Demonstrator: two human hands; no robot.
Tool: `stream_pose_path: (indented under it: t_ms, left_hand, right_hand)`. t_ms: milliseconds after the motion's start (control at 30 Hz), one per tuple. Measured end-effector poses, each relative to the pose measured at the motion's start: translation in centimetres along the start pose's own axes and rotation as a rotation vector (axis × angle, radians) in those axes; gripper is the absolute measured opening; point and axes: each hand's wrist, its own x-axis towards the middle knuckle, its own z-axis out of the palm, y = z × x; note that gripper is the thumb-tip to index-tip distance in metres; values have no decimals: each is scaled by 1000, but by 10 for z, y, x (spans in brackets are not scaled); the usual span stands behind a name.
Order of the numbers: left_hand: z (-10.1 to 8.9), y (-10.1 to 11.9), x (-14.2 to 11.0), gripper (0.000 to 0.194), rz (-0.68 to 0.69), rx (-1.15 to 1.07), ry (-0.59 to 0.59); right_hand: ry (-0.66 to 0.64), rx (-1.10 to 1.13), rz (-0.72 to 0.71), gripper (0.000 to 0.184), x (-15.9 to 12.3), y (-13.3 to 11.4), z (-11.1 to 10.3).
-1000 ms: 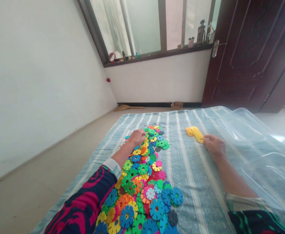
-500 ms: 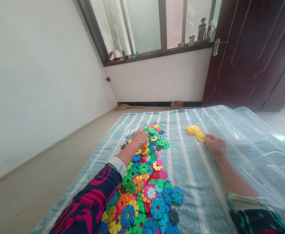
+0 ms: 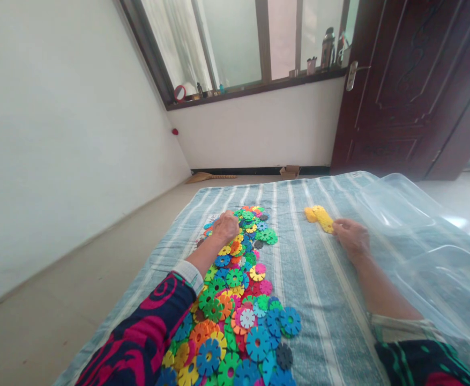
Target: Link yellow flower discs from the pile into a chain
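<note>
Many-coloured notched plastic discs (image 3: 235, 277) lie in a long heap on the striped cloth (image 3: 299, 268). At the heap's far left side is my left hand (image 3: 225, 227), its fingers curled down among the discs; what they hold, if anything, is hidden. Over to the right, a short overlapping row of yellow notched discs (image 3: 319, 216) rests on the cloth. My right hand (image 3: 353, 238) is closed at the near end of that row, thumb and finger pinching the edge of a yellow disc.
Two clear plastic containers, a far one (image 3: 403, 201) and a near one (image 3: 444, 289), stand on the right of the cloth. Beyond are a white wall (image 3: 259, 134), a windowsill with small items and a dark red door (image 3: 395, 96). A cardboard box (image 3: 290, 172) sits on the floor.
The view has shifted slightly. My left hand has drawn in a little toward the left edge of the heap, its fingers more curled. My right hand stays at the yellow discs.
</note>
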Motion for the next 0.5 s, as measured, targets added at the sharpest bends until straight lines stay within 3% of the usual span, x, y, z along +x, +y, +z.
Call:
stream_pose_path:
  t_ms: [133,300,500]
  left_hand:
    - [-6,-4,4,27,-44,77,-16]
    - [-19,-3,4,29,1,58,-9]
    - [-25,25,-1,30,127,-58,-54]
  right_hand:
    - [9,23,4,32,-1,-2,0]
    - [20,32,-7,32,1,3,3]
    - [18,45,10,32,5,7,5]
